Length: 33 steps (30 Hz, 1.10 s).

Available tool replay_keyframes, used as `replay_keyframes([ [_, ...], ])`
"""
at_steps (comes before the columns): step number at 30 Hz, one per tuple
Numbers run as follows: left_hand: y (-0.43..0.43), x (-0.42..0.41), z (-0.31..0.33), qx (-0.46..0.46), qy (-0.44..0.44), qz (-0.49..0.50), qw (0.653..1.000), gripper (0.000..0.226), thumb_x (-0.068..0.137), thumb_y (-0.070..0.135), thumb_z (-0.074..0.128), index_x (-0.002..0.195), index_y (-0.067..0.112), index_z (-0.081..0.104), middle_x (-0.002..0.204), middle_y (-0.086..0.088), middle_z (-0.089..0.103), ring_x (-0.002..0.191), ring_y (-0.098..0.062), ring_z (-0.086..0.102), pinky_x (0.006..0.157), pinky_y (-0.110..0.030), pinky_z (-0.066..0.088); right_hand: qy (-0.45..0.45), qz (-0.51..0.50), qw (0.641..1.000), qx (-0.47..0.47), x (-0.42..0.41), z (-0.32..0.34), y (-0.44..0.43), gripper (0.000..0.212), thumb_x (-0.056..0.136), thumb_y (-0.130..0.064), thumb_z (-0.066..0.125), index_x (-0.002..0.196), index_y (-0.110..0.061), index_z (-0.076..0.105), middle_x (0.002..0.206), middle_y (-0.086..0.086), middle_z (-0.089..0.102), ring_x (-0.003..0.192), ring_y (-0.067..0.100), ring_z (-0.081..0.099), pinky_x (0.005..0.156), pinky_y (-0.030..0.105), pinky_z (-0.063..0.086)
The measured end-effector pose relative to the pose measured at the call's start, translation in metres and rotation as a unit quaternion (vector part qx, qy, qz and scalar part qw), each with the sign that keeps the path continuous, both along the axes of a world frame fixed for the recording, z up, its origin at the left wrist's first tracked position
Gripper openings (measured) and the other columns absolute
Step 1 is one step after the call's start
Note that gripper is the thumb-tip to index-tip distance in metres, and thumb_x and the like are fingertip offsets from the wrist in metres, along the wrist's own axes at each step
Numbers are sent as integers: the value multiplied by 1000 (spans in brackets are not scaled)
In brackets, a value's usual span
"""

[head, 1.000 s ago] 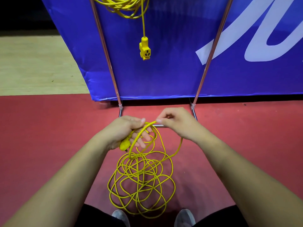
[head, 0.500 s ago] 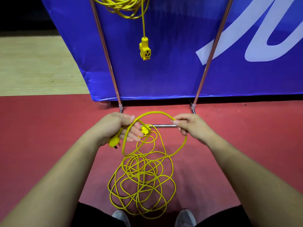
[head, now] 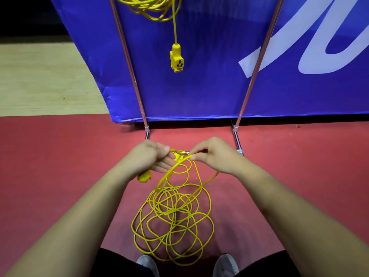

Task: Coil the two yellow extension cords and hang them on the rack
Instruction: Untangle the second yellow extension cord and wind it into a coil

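Cord [head: 171, 212] behaviour, as judged: thin, light and limp, with enough stiffness in the jacket to hold loose curves. It lies as a tangle of overlapping loops on the mat [head: 60, 176], between the base of the rack [head: 130, 62] at the mat's far edge and the shoes [head: 147, 264]. The left hand [head: 147, 158] is curled round the gathered end, and the plug [head: 144, 176] protrudes below the fist. The right hand [head: 215, 154] pinches a single strand between thumb and fingertips, just beside the left hand, and a loop runs from there down to the tangle. Take hold of the strand close to the coil hand, not at the tangle, because crossed loops are likely to snag and lift together if pulled hard. Draw each length slowly and let it slide through a light pinch. The smooth jacket looks slippery, so the coil hand needs a firm wrap. The plug is the only rigid, heavier part, so keep it clamped as the anchor. The hung cord [head: 151, 9] already hangs from the top of the rack, with its socket [head: 176, 60] dangling in front of the banner [head: 209, 86].
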<state>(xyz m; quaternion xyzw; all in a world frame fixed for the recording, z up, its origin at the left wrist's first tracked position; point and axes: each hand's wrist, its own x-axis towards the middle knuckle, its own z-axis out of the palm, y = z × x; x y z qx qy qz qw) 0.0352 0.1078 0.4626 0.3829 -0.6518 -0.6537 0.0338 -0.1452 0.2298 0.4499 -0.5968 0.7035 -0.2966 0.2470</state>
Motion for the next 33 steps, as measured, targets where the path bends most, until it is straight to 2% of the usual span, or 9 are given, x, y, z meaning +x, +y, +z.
replay_keyframes([
  [4,8,-7,4,-49,25,-44,998,34,100,21,43,85,-4,60,59,-11,65,49,-23,64,48,-24,49,-45,-34,996,-74,25,8,-12,13,81,-23,74,79,-11,69,63,-6,67,54,5,54,55,25,42],
  [8,0,-4,8,-68,98,16,993,31,101,20,41,84,-3,54,47,3,39,37,-11,32,41,-21,25,-145,-30,989,12,-9,-15,0,22,85,-18,73,77,-9,55,54,-10,53,53,7,44,55,24,37],
  [11,-6,0,9,-33,124,85,988,25,101,16,40,89,-2,51,45,3,39,38,-11,32,39,-18,26,-148,-16,981,122,-35,-50,17,17,88,-14,69,80,-5,57,72,6,59,64,5,50,68,27,42],
  [14,-14,9,14,-35,84,34,995,35,100,21,42,79,-2,58,50,-7,53,43,-20,44,41,-21,33,-249,-57,961,105,-43,-63,25,10,93,-12,61,85,-7,57,77,9,67,78,17,61,84,33,47],
  [17,-14,14,20,18,20,-31,999,35,99,15,40,87,-7,64,76,-27,70,69,-36,70,59,-32,57,-340,-140,930,2,-42,-47,16,9,93,-9,60,86,-12,56,60,6,54,57,21,54,62,31,46],
  [20,-12,14,21,62,13,-24,998,33,98,9,38,97,-13,63,92,-33,68,88,-42,69,75,-41,58,-312,-168,934,-44,-38,-25,9,3,90,-13,66,91,-9,66,55,5,46,45,12,36,49,25,30],
  [26,-8,12,15,105,-4,-47,993,31,96,12,45,99,-11,65,96,-32,69,91,-42,69,78,-42,57,-82,-62,995,5,-27,2,6,6,86,-15,70,86,-14,76,49,-12,53,48,0,45,53,14,35],
  [30,4,4,5,66,-4,-84,994,34,99,21,44,98,-5,66,82,-20,72,69,-31,72,60,-31,57,-37,-28,999,-24,6,2,-6,7,80,-20,75,78,-14,73,54,-13,61,51,-1,50,54,18,39],
  [33,7,-3,0,3,59,-59,997,30,97,24,47,78,10,66,53,-1,48,42,-16,47,43,-22,38,-83,-73,993,-44,16,-3,-11,15,82,-23,73,75,-15,63,55,-6,61,46,1,50,49,21,40],
])
